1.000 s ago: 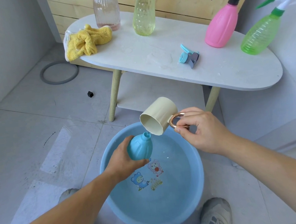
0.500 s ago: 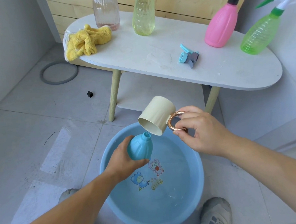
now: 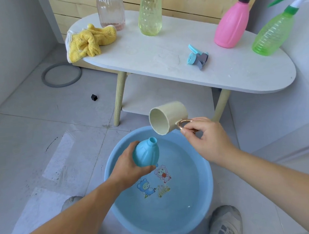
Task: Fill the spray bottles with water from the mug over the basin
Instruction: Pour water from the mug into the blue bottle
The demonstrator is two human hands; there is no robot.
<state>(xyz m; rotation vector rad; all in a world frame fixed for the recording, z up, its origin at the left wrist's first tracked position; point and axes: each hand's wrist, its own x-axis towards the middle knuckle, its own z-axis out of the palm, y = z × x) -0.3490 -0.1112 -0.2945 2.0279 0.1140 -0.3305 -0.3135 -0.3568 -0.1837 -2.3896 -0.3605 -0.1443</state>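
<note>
My left hand [image 3: 129, 168] grips a blue spray bottle [image 3: 146, 153] without its head, neck open and tilted up, over the blue basin [image 3: 207, 185], which holds water. My right hand [image 3: 207, 140] pinches the gold ring handle of a cream mug [image 3: 167, 118]. The mug lies on its side, mouth facing left, a little above and right of the bottle's neck and apart from it. No water runs from it. The blue spray head [image 3: 197, 58] lies on the white table [image 3: 162, 48].
On the table stand a pink spray bottle [image 3: 233, 28], a green spray bottle [image 3: 272, 33], a clear pink bottle [image 3: 110, 9] and a yellow-green bottle [image 3: 149, 11], beside a yellow cloth [image 3: 89, 41]. My shoes [image 3: 226, 225] flank the basin. A grey ring [image 3: 61, 75] lies on the floor.
The mug has lifted off the bottle's neck and moved up and right. The blue bottle has lowered slightly, its open neck now showing.
</note>
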